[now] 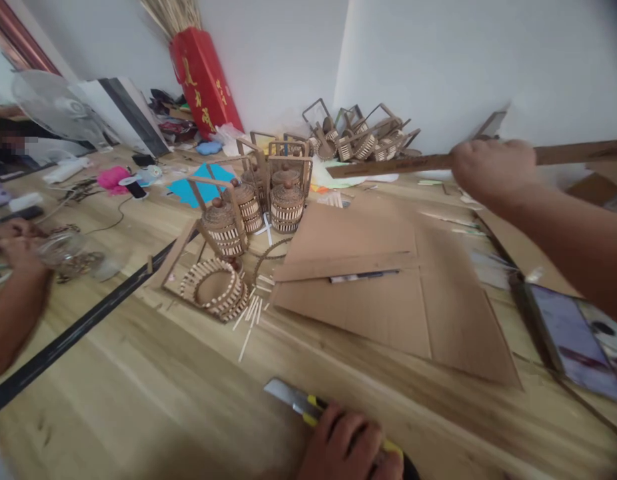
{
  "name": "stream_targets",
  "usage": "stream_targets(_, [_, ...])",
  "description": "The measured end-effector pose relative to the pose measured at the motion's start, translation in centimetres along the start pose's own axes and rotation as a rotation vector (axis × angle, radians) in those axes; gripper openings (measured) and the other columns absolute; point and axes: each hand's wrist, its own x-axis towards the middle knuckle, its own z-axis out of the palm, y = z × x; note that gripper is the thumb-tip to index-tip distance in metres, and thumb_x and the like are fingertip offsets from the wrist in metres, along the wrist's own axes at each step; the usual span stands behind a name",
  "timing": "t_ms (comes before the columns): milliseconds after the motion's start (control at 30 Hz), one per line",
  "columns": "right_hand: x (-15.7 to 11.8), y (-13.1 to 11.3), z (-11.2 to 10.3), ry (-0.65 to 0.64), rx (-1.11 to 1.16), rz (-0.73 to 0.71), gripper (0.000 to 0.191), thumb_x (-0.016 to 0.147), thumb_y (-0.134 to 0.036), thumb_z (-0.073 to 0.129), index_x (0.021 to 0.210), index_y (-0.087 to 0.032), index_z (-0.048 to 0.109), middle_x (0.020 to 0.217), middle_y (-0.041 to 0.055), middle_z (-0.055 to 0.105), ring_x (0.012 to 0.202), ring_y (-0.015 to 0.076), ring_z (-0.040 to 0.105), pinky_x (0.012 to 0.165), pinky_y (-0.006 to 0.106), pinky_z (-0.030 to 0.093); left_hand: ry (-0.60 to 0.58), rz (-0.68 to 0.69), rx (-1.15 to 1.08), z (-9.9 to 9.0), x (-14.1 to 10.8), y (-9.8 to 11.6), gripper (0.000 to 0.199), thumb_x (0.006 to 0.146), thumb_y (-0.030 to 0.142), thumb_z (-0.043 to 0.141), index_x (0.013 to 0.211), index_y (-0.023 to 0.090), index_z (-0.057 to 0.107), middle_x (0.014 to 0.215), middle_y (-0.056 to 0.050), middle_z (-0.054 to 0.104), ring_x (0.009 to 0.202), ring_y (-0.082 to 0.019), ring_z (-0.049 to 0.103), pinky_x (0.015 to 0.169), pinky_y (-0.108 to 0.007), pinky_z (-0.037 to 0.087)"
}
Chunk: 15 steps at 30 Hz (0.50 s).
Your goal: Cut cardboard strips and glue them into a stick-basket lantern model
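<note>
Near the bottom edge, my left hand (346, 447) has its fingers wrapped over a yellow and black utility knife (311, 408). The knife's blade is out and points left over the wooden table. Raised at the right, my right hand (496, 167) is closed around a long brown strip (393, 165), stiff and flat like cardboard. Between my hands lies a folded sheet of cardboard (378, 307), with a black pen (363, 276) on it. Left of this sheet are a slatted ring (211, 287) in a tray and some pale loose sticks (253, 310).
Several small lidded baskets (287, 203) with tall handles stand behind the ring. More small baskets (368, 137) are heaped by the wall. A phone (576, 340) lies at right. At left, another person's hand (21, 243) touches a clear jar (63, 247). A black strip (88, 320) crosses the table.
</note>
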Motion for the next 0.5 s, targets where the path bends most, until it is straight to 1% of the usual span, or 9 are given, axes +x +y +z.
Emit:
stream_targets(67, [-2.8,0.5,-3.0,0.013,-0.012,0.021,0.041,0.104,-0.014,0.026,0.116,0.007,0.059,0.117,0.0303,0.064,0.121,0.0319,0.058,0.08,0.042,0.035,-0.037,-0.067,-0.006,-0.5,0.3,0.2,0.016,0.097,0.024,0.052,0.104,0.022,0.066,0.103,-0.005,0.07,0.093,-0.019,0.061,0.087,-0.036,0.053])
stream_targets(133, [-6.6,0.5,-5.6,-0.014,-0.021,0.079,0.055,0.105,-0.031,0.021,0.119,0.004,0.061,0.117,0.0274,0.065,0.116,0.0324,0.061,0.074,0.041,0.035,-0.198,-0.085,-0.038,-1.8,0.8,0.3,0.022,0.1,0.026,0.051,0.118,0.02,0.06,0.111,-0.006,0.066,0.102,-0.019,0.057,0.091,-0.036,0.05])
stream_targets(167, [-8.7,0.4,-6.8,-0.049,-0.02,0.119,0.063,0.104,-0.04,0.017,0.121,0.001,0.062,0.117,0.0254,0.066,0.114,0.0322,0.062,0.071,0.041,0.035,-0.252,-0.065,-0.056,-2.6,1.1,0.3,0.022,0.101,0.026,0.05,0.12,0.019,0.059,0.111,-0.006,0.065,0.103,-0.02,0.056,0.091,-0.036,0.05])
stream_targets(200, [-11.0,0.1,-8.0,-0.113,-0.007,0.16,0.07,0.102,-0.047,0.014,0.122,-0.002,0.063,0.116,0.0231,0.067,0.11,0.0312,0.063,0.067,0.04,0.034,-0.308,-0.008,-0.079,-3.2,1.3,0.3,0.024,0.102,0.026,0.047,0.122,0.018,0.057,0.112,-0.007,0.065,0.104,-0.021,0.056,0.092,-0.037,0.049])
stream_targets(233, [-13.3,-0.3,-9.0,-0.18,0.014,0.186,0.07,0.101,-0.051,0.016,0.122,-0.005,0.064,0.113,0.021,0.069,0.106,0.0301,0.065,0.065,0.039,0.034,-0.336,0.041,-0.09,-3.8,1.6,0.3,0.025,0.102,0.025,0.046,0.123,0.017,0.057,0.112,-0.007,0.064,0.104,-0.022,0.056,0.091,-0.038,0.05])
stream_targets(267, [-15.7,-0.8,-9.9,-0.21,0.043,0.164,0.058,0.101,-0.049,0.028,0.123,-0.01,0.065,0.113,0.0195,0.07,0.102,0.0288,0.067,0.065,0.036,0.036,-0.366,0.076,-0.095,-4.3,1.7,0.2,0.025,0.102,0.023,0.044,0.123,0.017,0.056,0.113,-0.008,0.063,0.105,-0.023,0.056,0.091,-0.038,0.05])
stream_targets(333, [-20.4,-1.8,-11.3,-0.268,0.113,0.088,0.035,0.095,-0.037,0.051,0.118,-0.015,0.066,0.106,0.0163,0.073,0.093,0.0271,0.068,0.064,0.033,0.039,-0.403,0.181,-0.086,-5.0,1.9,0.3,0.024,0.102,0.022,0.043,0.121,0.015,0.057,0.111,-0.009,0.062,0.103,-0.024,0.056,0.088,-0.038,0.051])
stream_targets(400, [-24.7,-3.0,-12.1,-0.325,0.211,0.009,0.025,0.09,-0.028,0.055,0.108,-0.018,0.068,0.095,0.013,0.075,0.082,0.0254,0.068,0.063,0.032,0.041,-0.443,0.26,-0.071,-5.8,1.5,0.6,0.022,0.102,0.021,0.043,0.117,0.015,0.058,0.107,-0.01,0.062,0.1,-0.024,0.057,0.086,-0.038,0.051])
stream_targets(500, [-30.0,-5.2,-12.4,-0.445,0.473,-0.093,0.02,0.087,-0.021,0.048,0.093,-0.019,0.067,0.086,0.009,0.074,0.074,0.022,0.065,0.063,0.03,0.043,-0.513,0.319,-0.075,-7.6,0.1,1.1,0.021,0.101,0.02,0.047,0.119,0.016,0.057,0.108,-0.009,0.062,0.1,-0.024,0.057,0.085,-0.038,0.052])
